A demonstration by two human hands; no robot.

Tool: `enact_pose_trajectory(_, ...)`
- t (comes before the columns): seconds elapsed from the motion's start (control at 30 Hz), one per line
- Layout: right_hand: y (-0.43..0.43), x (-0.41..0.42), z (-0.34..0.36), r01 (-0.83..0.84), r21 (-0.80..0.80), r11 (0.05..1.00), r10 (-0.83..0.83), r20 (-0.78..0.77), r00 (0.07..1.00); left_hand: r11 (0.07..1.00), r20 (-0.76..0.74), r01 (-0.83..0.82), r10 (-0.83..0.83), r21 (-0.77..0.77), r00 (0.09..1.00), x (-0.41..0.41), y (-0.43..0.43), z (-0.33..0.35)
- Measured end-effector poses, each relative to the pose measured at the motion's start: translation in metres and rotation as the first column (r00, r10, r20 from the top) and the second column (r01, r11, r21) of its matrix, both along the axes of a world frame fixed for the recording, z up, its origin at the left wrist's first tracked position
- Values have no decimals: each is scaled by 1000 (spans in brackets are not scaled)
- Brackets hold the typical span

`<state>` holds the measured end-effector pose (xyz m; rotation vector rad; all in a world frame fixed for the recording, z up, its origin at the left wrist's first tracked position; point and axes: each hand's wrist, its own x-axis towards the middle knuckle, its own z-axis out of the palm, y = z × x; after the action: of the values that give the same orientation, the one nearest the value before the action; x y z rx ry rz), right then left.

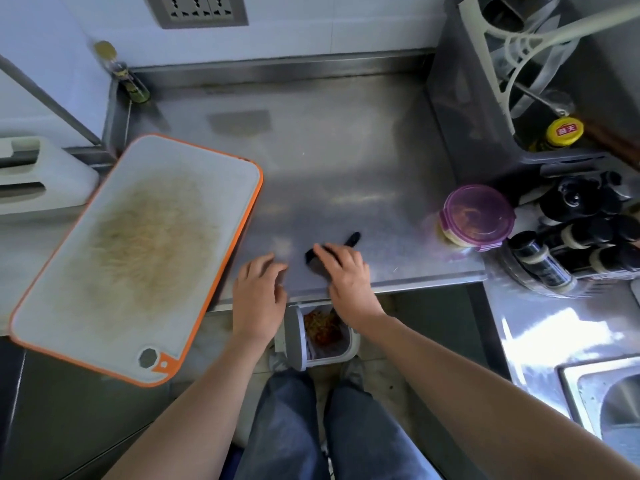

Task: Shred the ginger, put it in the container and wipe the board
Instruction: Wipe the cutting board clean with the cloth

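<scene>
Nearest are the person's jeans-clad legs (322, 434), with an open bin (320, 336) of scraps just beyond. The right hand (348, 277) curls loosely over a dark, blurred object (332, 252) on the steel table (346, 150); what it is I cannot tell. The left hand (258, 292) lies open, holding nothing. Left of it sits the white, orange-rimmed board (138, 251), stained yellowish-brown in the middle. Right of the hands stands a purple-lidded container (476, 216).

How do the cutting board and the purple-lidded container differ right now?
The cutting board is large, flat, white with an orange rim, lying at the left and overhanging the counter edge. The container is small, round, shut under a purple lid, standing at the right. The board's middle is stained yellowish; the container's contents show only dimly. Neither hand touches either.
</scene>
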<state>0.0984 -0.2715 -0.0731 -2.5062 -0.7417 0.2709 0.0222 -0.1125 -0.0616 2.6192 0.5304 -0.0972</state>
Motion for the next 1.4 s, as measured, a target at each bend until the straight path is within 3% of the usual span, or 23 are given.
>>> enact_pose_trajectory(0.07,-5,10,4,-7,108,994,-1,68,998,1000,10,-1,1,-8,1000,1,1,0)
enact_pose_trajectory(0.17,-31,37,7,362,227,904,-397,134,908,1000,26,-8,8,-18,1000,2,3,1)
enact_pose_trajectory(0.23,-53,46,5,566,181,805,-589,128,798,1000,33,-9,10,-14,999,3,3,1)
enact_pose_trajectory(0.3,-62,41,-4,644,45,764,-644,112,756,1000,32,-15,15,-8,999,4,3,0)
enact_pose_trajectory(0.4,-43,17,-15,479,-9,878,-476,96,874,999,39,-31,31,-11,999,5,2,0)
enact_pose_trajectory(0.47,-17,-1,-16,181,27,983,-183,83,980,999,47,-36,36,-9,998,6,3,1)
enact_pose_trajectory(0.53,4,-11,-13,-84,105,991,80,42,996,999,56,-37,38,-10,998,8,5,1)
enact_pose_trajectory(0.57,9,-9,-9,-117,165,979,114,25,993,999,60,-38,39,-15,997,9,6,1)
enact_pose_trajectory(0.63,6,11,-2,17,284,959,-35,60,998,999,72,-37,39,-28,997,10,8,2)
enact_pose_trajectory(0.7,-10,41,1,278,324,904,-318,76,945,999,76,-37,39,-27,996,11,9,3)
enact_pose_trajectory(0.8,-28,67,-3,585,115,803,-592,38,805,999,79,-34,33,15,996,11,11,-1)
enact_pose_trajectory(0.87,-22,51,-7,485,-43,873,-484,35,874,997,53,-29,26,73,998,13,11,-4)
enact_pose_trajectory(0.93,-9,25,-10,151,12,988,-151,7,989,995,21,-26,24,93,999,17,13,-6)
enact_pose_trajectory(1.0,-3,17,-9,-135,109,985,139,-30,990,996,20,-26,25,85,1000,22,16,-6)
enact_pose_trajectory(1.07,-3,40,-4,-81,219,972,86,-15,996,996,39,-28,24,90,999,28,19,-4)
enact_pose_trajectory(1.13,-10,74,-1,216,283,935,-232,25,972,994,51,-28,22,108,998,32,24,-1)
enact_pose_trajectory(1.2,-21,103,1,525,234,818,-544,16,839,989,43,-28,22,142,999,37,26,1)
enact_pose_trajectory(1.23,-23,110,-1,629,126,767,-634,2,773,987,31,-30,26,157,999,40,27,1)
enact_pose_trajectory(1.27,-21,109,-2,656,-14,755,-656,16,755,985,16,-32,30,168,999,43,28,1)
enact_pose_trajectory(1.3,-16,102,-5,601,-108,792,-602,32,798,983,4,-34,34,181,999,46,29,1)
enact_pose_trajectory(1.33,-9,91,-6,489,-121,864,-492,8,871,980,-2,-38,40,193,999,50,30,1)
enact_pose_trajectory(1.4,4,76,-7,221,48,974,-214,-118,970,978,-5,-55,57,203,998,58,33,2)
